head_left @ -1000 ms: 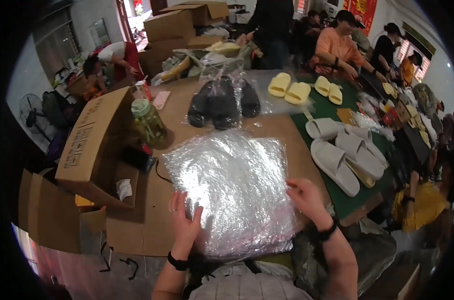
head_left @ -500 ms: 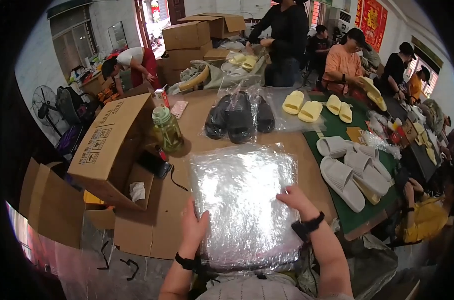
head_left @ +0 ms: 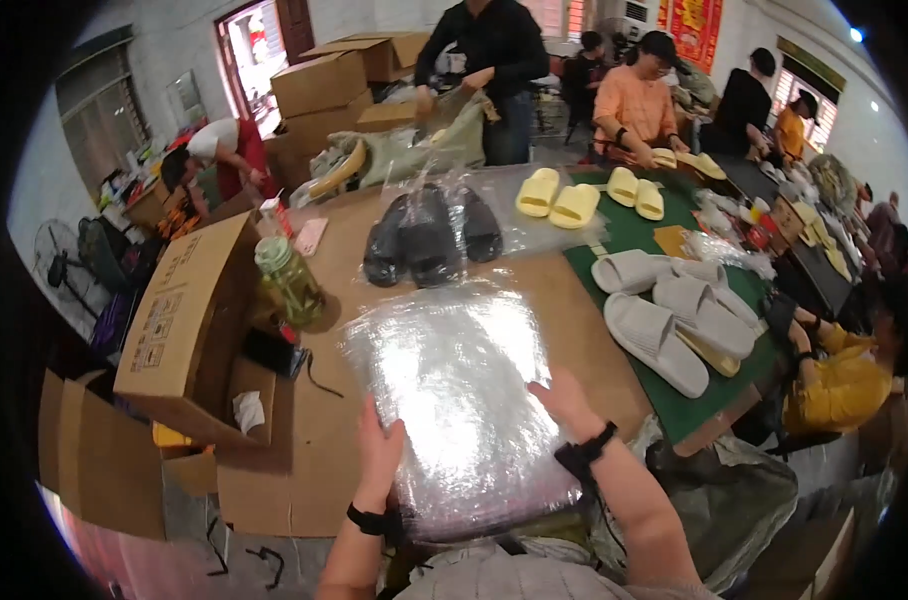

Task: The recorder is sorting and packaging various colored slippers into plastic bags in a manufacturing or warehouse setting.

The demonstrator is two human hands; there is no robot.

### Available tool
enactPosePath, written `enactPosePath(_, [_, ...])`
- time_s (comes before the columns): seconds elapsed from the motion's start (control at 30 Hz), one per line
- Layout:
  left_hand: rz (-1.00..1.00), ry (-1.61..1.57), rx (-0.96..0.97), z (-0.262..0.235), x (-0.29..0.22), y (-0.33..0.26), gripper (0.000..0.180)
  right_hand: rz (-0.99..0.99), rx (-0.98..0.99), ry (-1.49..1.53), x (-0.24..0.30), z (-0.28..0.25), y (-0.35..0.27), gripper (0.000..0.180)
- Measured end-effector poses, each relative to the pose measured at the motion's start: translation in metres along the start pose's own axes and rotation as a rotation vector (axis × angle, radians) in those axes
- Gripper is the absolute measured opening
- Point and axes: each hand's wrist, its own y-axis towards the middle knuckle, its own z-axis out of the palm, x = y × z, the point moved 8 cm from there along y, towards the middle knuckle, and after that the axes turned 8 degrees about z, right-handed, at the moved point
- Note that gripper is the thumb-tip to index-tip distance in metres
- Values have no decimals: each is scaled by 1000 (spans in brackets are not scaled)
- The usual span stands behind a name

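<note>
A flat, shiny stack of clear plastic film [head_left: 464,390] lies on the brown cardboard-covered table [head_left: 599,335]. The left hand [head_left: 378,452], thumb and fingers spread, rests loosely against its left edge; the right hand [head_left: 570,407], partly curled, meets its right edge (whether pinching, I cannot tell). Beyond sit 2 pale-yellow slippers [head_left: 576,207].

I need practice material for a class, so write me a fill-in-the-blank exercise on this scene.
1. The left hand is at the left edge of the plastic sheeting, the right hand at its ____ edge.
2. The grey slippers lie on a mat coloured ____.
3. The slippers just beyond the sheeting are ____.

Missing words: right; green; black.
</note>
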Motion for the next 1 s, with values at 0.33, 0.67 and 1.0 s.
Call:
enactPosePath(0.33, [166,252,-76,-29,-47,1,73,-201,-508,-179,34,-104,33,47])
enactPosePath(0.67, [465,434,285,28,-68,-44,74,33,-515,-383,-118,-214,68,45])
enactPosePath(1.0, [429,378,277,32,-62,-43,74,-277,-306,-79,21,-93,66,39])
